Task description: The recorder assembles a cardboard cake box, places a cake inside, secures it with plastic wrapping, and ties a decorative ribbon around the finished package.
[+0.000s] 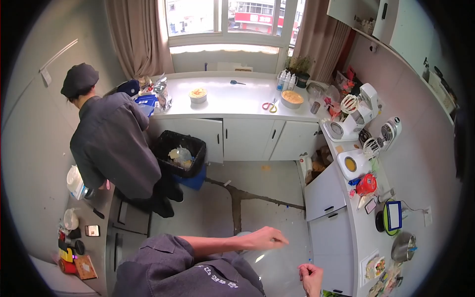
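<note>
My left hand (269, 238) is held out in front of my body above the tiled floor, its fingers loosely curled, and I see nothing in it. Lower right, near the front of the white cabinets (331, 234), is my right hand (311, 276), also curled; whether something small is between its fingers I cannot tell. On the right counter, closest to that hand, lie a plate of cut food (375, 267) and a steel mixing bowl (403, 248). Two round cakes in tins, one left (197, 95) and one right (292, 99), stand on the counter under the window, with scissors (270, 106) beside the right one.
A co-worker (111, 141) in a dark shirt and cap faces the left counter. A lined bin (180, 154) stands behind them. Two white stand mixers (352, 115) (356, 163) occupy the right counter. An upper cabinet door (395, 22) is at the upper right.
</note>
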Motion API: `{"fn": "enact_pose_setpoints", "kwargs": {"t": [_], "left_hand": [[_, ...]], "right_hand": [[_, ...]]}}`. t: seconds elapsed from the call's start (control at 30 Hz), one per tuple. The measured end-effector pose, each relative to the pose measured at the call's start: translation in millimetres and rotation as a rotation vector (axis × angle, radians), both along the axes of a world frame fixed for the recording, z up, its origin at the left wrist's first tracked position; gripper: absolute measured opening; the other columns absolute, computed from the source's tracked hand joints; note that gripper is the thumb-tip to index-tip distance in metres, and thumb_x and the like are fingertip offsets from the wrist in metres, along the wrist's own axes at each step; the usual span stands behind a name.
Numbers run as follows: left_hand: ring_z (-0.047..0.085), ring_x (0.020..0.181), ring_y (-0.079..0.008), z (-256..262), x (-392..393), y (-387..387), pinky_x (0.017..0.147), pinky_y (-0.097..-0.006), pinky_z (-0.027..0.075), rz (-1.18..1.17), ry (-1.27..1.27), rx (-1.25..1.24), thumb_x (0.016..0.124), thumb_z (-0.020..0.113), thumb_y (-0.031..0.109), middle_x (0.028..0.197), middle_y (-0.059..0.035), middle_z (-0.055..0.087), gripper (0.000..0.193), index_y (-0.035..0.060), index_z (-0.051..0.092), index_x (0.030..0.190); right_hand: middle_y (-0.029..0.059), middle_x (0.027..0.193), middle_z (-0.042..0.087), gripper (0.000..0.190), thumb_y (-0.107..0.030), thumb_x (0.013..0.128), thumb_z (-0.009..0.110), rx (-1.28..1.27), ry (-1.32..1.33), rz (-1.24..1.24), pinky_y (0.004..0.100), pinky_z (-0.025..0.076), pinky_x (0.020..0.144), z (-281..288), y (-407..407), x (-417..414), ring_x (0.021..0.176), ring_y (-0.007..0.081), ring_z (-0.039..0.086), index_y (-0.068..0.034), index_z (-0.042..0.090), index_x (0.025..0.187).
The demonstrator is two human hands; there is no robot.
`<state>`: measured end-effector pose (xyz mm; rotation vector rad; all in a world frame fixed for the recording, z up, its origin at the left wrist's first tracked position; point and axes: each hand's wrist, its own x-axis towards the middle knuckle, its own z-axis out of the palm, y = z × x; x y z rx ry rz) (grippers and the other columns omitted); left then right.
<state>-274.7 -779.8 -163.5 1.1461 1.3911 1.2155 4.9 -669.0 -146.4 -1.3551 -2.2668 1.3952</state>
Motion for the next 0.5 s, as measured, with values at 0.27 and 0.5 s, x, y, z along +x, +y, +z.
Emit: {"fn": "enact_pose_setpoints", "kwargs": {"t": [0.27,0.5], "left_hand": [[0.068,0.09,-0.0282,23.3,-5.8,25.4,0.08,-0.0403,0.052,-0.466,0.414,-0.305,0.092,0.072,0.032,0.093,-0.0155,0.071,0.032,0.0002,0.076,0.093],[0.069,0.091,-0.0326,-15.5,39.2,40.5,0.08,-0.044,0.052,-0.508,0.682,0.248,0.091,0.073,0.031,0.092,-0.0153,0.074,0.03,0.002,0.074,0.098]], "right_hand": [[0.0023,0.067,0.064,0.037,-0.035,0.099,0.065,0.044,0.065,0.111,0.0325,0.046,0.062,31.3,-14.3,14.9,0.067,0.0102,0.054,0.0,0.075,0.093],[0.0103,0.069,0.07,0.044,-0.038,0.1,0.061,-0.053,-0.074,0.023,0.0347,0.05,0.066,50.4,-25.7,-4.8,0.068,0.0144,0.063,0.002,0.076,0.09]]}}
